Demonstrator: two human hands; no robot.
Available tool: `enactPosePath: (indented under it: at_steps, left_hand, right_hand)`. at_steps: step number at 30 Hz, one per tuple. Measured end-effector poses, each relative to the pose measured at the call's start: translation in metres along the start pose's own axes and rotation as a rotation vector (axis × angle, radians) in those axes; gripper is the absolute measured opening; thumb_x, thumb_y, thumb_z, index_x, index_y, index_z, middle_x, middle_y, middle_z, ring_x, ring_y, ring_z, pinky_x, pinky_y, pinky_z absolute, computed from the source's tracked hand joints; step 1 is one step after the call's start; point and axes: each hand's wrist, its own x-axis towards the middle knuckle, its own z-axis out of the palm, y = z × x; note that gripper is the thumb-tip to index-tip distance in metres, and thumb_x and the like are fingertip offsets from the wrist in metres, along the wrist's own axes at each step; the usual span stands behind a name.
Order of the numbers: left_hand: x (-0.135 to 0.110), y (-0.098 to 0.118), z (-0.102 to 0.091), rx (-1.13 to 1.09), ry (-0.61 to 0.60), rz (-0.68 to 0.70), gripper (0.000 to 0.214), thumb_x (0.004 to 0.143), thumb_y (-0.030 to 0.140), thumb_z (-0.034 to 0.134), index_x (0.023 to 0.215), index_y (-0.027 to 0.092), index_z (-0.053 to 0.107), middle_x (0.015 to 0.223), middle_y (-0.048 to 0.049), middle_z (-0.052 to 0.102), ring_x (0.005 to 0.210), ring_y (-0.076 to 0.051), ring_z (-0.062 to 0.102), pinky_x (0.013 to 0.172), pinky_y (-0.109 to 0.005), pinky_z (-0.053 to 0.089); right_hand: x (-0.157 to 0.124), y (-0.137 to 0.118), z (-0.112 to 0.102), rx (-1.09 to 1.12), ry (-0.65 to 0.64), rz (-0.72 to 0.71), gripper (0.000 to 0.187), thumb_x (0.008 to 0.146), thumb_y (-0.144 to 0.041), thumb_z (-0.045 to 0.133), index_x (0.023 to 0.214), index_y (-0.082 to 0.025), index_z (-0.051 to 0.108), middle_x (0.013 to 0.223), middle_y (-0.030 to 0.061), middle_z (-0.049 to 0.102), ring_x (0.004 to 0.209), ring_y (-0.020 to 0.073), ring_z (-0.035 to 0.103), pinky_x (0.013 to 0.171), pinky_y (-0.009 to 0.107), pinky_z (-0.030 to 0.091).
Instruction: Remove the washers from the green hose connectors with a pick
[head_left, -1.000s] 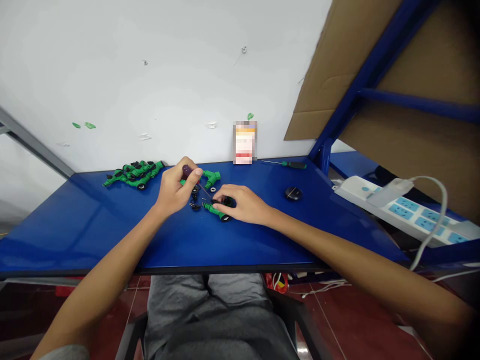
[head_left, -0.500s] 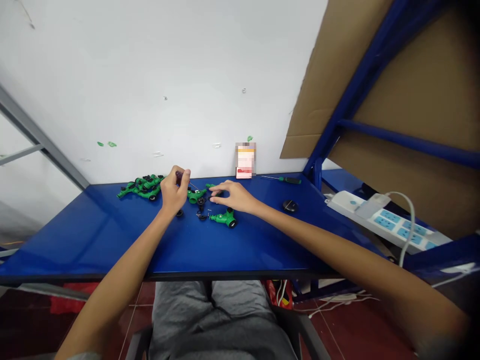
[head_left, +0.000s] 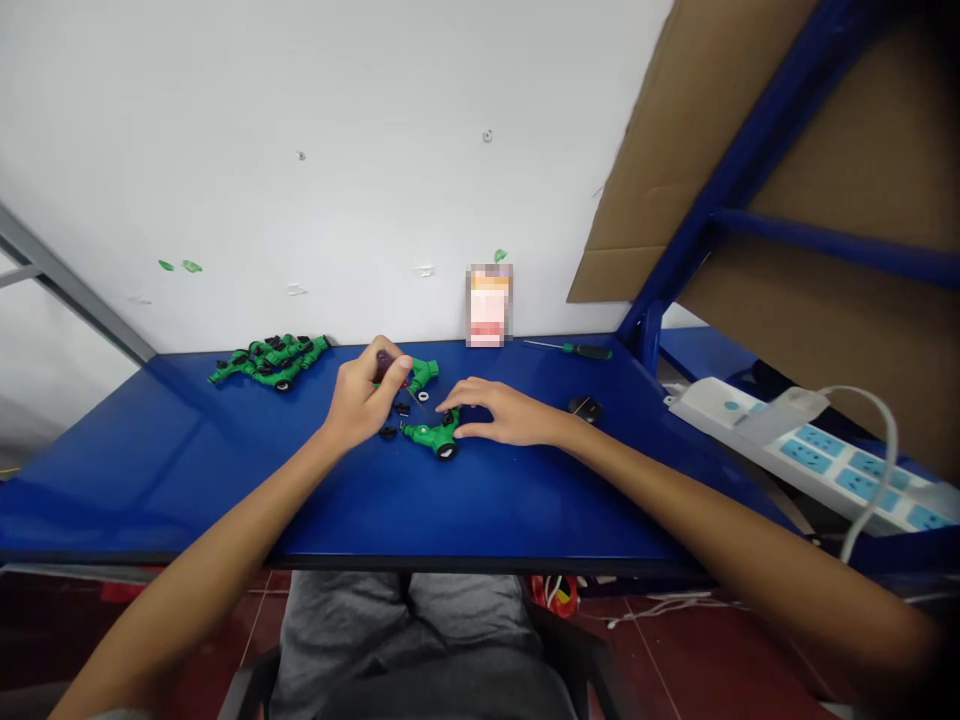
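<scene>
My left hand (head_left: 367, 395) is closed around the dark purple handle of a screwdriver (head_left: 385, 363), its thin shaft slanting down to the right. The shaft's tip is close to a green Y-shaped hose fitting (head_left: 429, 436) with black ends, lying on the blue table. My right hand (head_left: 510, 411) is at that fitting's right side, thumb and fingers apart around its upper branch; whether they touch it I cannot tell. Behind the screwdriver lies another green fitting (head_left: 425, 375), partly hidden by my left hand. A white ring (head_left: 424, 397) and small black parts (head_left: 388, 432) lie between them.
Several green fittings (head_left: 274, 361) are heaped at the back left of the table (head_left: 360, 510). At the back right lies a green-and-black screwdriver (head_left: 587, 351). A round black object (head_left: 585, 408) is beside my right wrist. A white power strip (head_left: 795, 440) stands at the right.
My right hand has moved down and right to the front green fitting. My left hand has shifted right with the screwdriver, its tip now lower. The camera view has shifted slightly.
</scene>
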Motion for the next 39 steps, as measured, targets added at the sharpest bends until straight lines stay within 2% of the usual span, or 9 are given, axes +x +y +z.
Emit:
enactPosePath:
  at_steps: [4, 10, 15, 21, 26, 30, 34, 36, 39]
  left_hand:
    - [-0.004, 0.008, 0.014, 0.083, -0.011, 0.045, 0.035, 0.108, 0.046, 0.056, 0.085, 0.021, 0.055, 0.062, 0.0049, 0.058, 0.051, -0.01, 0.05, 0.054, -0.023, 0.04]
    - [-0.006, 0.008, 0.018, 0.129, 0.098, 0.074, 0.032, 0.109, 0.043, 0.054, 0.085, 0.021, 0.054, 0.064, 0.0046, 0.058, 0.053, -0.01, 0.051, 0.056, -0.023, 0.041]
    - [-0.007, 0.008, 0.02, 0.121, -0.016, 0.147, 0.031, 0.109, 0.041, 0.056, 0.086, 0.021, 0.055, 0.066, 0.0037, 0.06, 0.053, -0.01, 0.048, 0.055, -0.023, 0.04]
    - [-0.006, 0.009, 0.02, 0.125, -0.049, 0.146, 0.029, 0.109, 0.041, 0.055, 0.088, 0.021, 0.055, 0.07, 0.0023, 0.063, 0.056, -0.01, 0.05, 0.057, -0.023, 0.042]
    - [0.002, 0.019, 0.016, 0.132, -0.196, 0.173, 0.024, 0.111, 0.038, 0.051, 0.094, 0.021, 0.054, 0.077, 0.0003, 0.063, 0.063, -0.012, 0.055, 0.063, -0.026, 0.046]
    - [0.021, 0.026, 0.009, 0.084, -0.395, 0.186, 0.017, 0.111, 0.037, 0.05, 0.107, 0.022, 0.055, 0.091, -0.0034, 0.068, 0.072, -0.015, 0.062, 0.069, -0.029, 0.05]
    - [0.038, 0.025, 0.003, 0.052, -0.593, 0.188, 0.019, 0.111, 0.04, 0.049, 0.117, 0.022, 0.055, 0.102, -0.0077, 0.071, 0.081, -0.018, 0.067, 0.072, -0.031, 0.053]
    - [0.04, 0.021, 0.003, 0.021, -0.616, 0.194, 0.021, 0.111, 0.039, 0.049, 0.122, 0.023, 0.055, 0.107, -0.0091, 0.071, 0.084, -0.018, 0.068, 0.074, -0.032, 0.054]
    - [0.035, 0.014, 0.004, -0.039, -0.54, 0.2, 0.028, 0.109, 0.039, 0.054, 0.132, 0.023, 0.053, 0.105, -0.0085, 0.071, 0.084, -0.018, 0.068, 0.076, -0.032, 0.055]
  right_hand:
    - [0.006, 0.0, 0.017, 0.012, 0.064, -0.015, 0.027, 0.098, -0.046, 0.075, 0.111, -0.022, 0.076, 0.108, 0.0077, 0.074, 0.105, 0.0263, 0.063, 0.099, 0.043, 0.047]
    - [0.004, 0.001, 0.026, 0.014, 0.049, -0.047, 0.03, 0.1, -0.046, 0.073, 0.115, -0.021, 0.077, 0.105, 0.0073, 0.07, 0.104, 0.0258, 0.061, 0.098, 0.041, 0.046]
    - [0.002, 0.0, 0.028, -0.01, 0.055, -0.046, 0.029, 0.102, -0.046, 0.07, 0.119, -0.024, 0.079, 0.111, 0.0084, 0.069, 0.108, 0.0267, 0.059, 0.102, 0.044, 0.046]
    - [0.002, -0.001, 0.028, -0.055, 0.052, -0.069, 0.029, 0.103, -0.043, 0.069, 0.122, -0.022, 0.078, 0.114, 0.0097, 0.069, 0.11, 0.0271, 0.06, 0.104, 0.044, 0.046]
    - [0.002, -0.002, 0.029, -0.08, 0.055, -0.071, 0.028, 0.103, -0.041, 0.07, 0.122, -0.022, 0.077, 0.113, 0.0094, 0.069, 0.109, 0.027, 0.061, 0.104, 0.045, 0.046]
    - [0.002, -0.004, 0.029, -0.084, 0.051, -0.077, 0.026, 0.104, -0.039, 0.069, 0.121, -0.022, 0.077, 0.114, 0.0098, 0.07, 0.111, 0.0277, 0.061, 0.106, 0.047, 0.047]
    - [0.003, -0.005, 0.028, -0.072, 0.044, -0.07, 0.024, 0.103, -0.039, 0.069, 0.12, -0.023, 0.077, 0.114, 0.0096, 0.069, 0.112, 0.0278, 0.062, 0.108, 0.048, 0.047]
    - [0.004, -0.005, 0.028, -0.066, 0.042, -0.063, 0.024, 0.103, -0.038, 0.069, 0.12, -0.023, 0.077, 0.114, 0.0095, 0.068, 0.112, 0.0274, 0.062, 0.108, 0.048, 0.047]
    - [0.004, -0.005, 0.027, -0.061, 0.038, -0.056, 0.023, 0.103, -0.037, 0.069, 0.12, -0.023, 0.077, 0.114, 0.0094, 0.068, 0.112, 0.0271, 0.061, 0.109, 0.048, 0.047]
